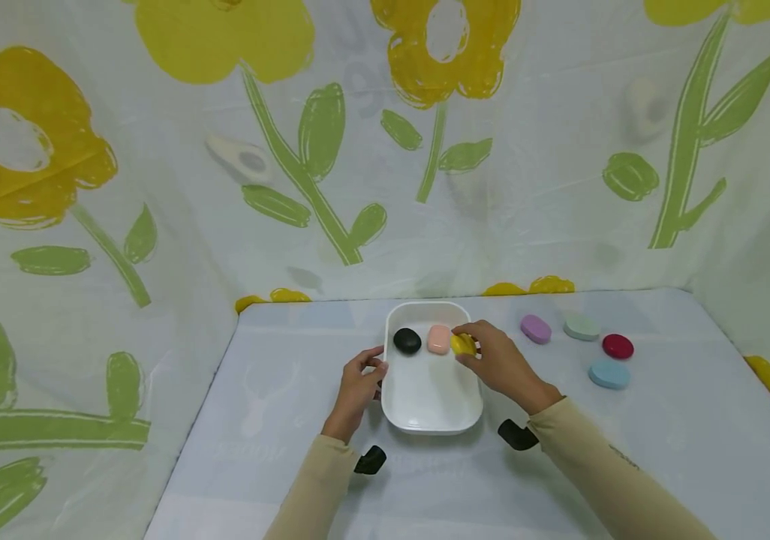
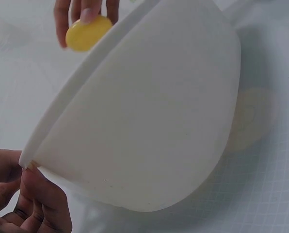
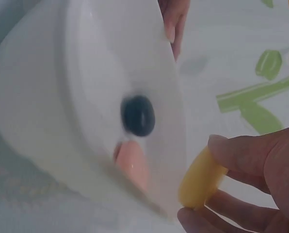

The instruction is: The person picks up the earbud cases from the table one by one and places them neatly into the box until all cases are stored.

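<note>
Two beige sleeves (image 1: 314,487) come from the lower edge over the white table (image 1: 257,450). With thumb and fingers, the left hand (image 1: 358,384) pinches the left rim of a white tub (image 1: 432,397). The right hand (image 1: 500,363) grips a yellow piece (image 1: 462,344) and holds it above the tub, near its right rim. Inside the tub lie a black piece (image 1: 407,341) and, just beside it, a pink piece (image 1: 438,339). To the right of the tub are a purple piece (image 1: 536,329), a pale green piece (image 1: 582,327), a red piece (image 1: 618,346) and a blue piece (image 1: 609,374).

Both hands (image 1: 356,386) (image 1: 501,364) pinching, forearms (image 1: 323,480) (image 1: 604,469) angled inward
</note>
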The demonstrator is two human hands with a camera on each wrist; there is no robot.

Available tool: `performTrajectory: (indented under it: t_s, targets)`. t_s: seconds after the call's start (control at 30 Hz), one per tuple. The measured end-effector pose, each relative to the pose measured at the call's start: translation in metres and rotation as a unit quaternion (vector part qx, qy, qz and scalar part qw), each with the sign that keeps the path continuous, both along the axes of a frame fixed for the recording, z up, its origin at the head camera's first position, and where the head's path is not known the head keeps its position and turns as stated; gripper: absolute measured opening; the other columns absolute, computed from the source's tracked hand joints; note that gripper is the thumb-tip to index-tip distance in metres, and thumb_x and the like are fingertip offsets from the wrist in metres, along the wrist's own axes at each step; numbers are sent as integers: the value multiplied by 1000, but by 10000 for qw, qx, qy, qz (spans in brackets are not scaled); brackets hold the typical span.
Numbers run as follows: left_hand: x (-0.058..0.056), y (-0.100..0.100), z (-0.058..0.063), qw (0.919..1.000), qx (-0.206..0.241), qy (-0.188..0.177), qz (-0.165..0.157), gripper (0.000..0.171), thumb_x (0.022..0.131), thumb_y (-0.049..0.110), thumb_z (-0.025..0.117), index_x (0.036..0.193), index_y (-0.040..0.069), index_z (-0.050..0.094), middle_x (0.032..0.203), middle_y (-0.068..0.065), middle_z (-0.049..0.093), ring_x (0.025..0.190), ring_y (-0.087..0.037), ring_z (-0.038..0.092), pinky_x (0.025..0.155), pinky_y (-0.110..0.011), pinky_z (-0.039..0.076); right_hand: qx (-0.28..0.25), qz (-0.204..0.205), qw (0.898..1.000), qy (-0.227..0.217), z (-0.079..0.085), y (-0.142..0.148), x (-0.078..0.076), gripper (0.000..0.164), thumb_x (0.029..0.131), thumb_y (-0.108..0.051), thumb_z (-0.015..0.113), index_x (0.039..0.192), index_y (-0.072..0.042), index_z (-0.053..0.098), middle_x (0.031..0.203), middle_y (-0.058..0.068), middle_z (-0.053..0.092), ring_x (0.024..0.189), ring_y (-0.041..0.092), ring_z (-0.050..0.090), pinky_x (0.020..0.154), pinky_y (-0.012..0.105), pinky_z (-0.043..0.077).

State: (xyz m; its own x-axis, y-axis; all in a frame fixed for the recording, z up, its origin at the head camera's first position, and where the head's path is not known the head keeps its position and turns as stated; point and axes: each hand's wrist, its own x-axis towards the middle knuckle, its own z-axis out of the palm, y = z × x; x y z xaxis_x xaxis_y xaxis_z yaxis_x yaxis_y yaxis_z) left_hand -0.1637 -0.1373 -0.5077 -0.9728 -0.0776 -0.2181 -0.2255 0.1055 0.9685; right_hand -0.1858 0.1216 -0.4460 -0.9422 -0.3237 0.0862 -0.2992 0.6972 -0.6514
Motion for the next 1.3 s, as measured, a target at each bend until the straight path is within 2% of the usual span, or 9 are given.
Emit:
performTrajectory:
  t_s: [0.17, 0.3, 0.43, 0.53, 0.77, 0.93, 1.07, 1.3]
  targets:
    - [0, 1, -1, 10000, -4, -10, -3, 38, 107, 9, 61, 145, 3, 61, 114, -14, 60, 69, -18, 56, 55, -25, 51, -3, 343, 9994, -63, -4, -19, -7, 41, 94, -2, 78, 133, 3, 67, 128, 21, 67, 107, 33, 64, 96, 50, 58]
    - [2, 2, -1, 10000, 4, -7, -5, 38, 107, 8, 61, 145, 2, 61, 114, -14, 60, 68, -19, 56, 54, -26, 51, 116, 556, 9980, -276, -6, -31, -13, 39, 96, -4, 78, 132, 2, 67, 125, 18, 68, 109, 33, 65, 99, 50, 56]
    - [3, 3, 0, 10000, -4, -2, -14, 40, 107, 9, 61, 146, 2, 59, 115, -14, 60, 69, -19, 56, 54, -26, 52, 263, 658, 9955, -621, -7, -43, -20, 37, 97, -7, 77, 132, 3, 68, 127, 17, 69, 115, 33, 65, 104, 49, 55]
    - [2, 4, 0, 10000, -26, 7, -13, 41, 107, 9, 62, 147, 0, 58, 115, -13, 60, 69, -18, 57, 54, -26, 52, 375, 745, 9936, -765, -9, -51, -25, 34, 97, -8, 78, 128, 2, 69, 124, 17, 70, 113, 32, 65, 102, 48, 56]
    - [1, 6, 1, 9999, -42, -91, 22, 39, 107, 8, 62, 146, 3, 60, 114, -13, 60, 68, -16, 58, 54, -24, 53, 481, 841, 9925, -751, -17, -62, -31, 29, 96, -7, 78, 122, 3, 71, 114, 16, 72, 107, 31, 65, 99, 46, 57]
    - [1, 5, -1, 10000, -26, -51, 24, 39, 107, 7, 62, 146, 1, 60, 113, -13, 61, 68, -16, 58, 54, -23, 53, 369, 903, 9922, -774, -20, -65, -32, 30, 96, -6, 77, 124, 4, 70, 115, 17, 72, 106, 30, 66, 100, 47, 56]
    - [1, 6, 0, 10000, 7, -50, 27, 39, 107, 7, 62, 145, 2, 60, 112, -12, 61, 66, -15, 57, 53, -23, 52, 274, 927, 9921, -793, -21, -63, -33, 31, 97, -4, 74, 127, 4, 69, 120, 20, 71, 112, 35, 67, 101, 48, 56]
    - [1, 7, 1, 10000, 10, -41, 16, 40, 107, 9, 62, 146, 2, 60, 112, -13, 60, 64, -16, 54, 54, -24, 52, -107, 758, 9948, -673, -15, -38, -28, 32, 100, -2, 69, 131, 6, 66, 132, 24, 67, 115, 40, 67, 100, 52, 57]
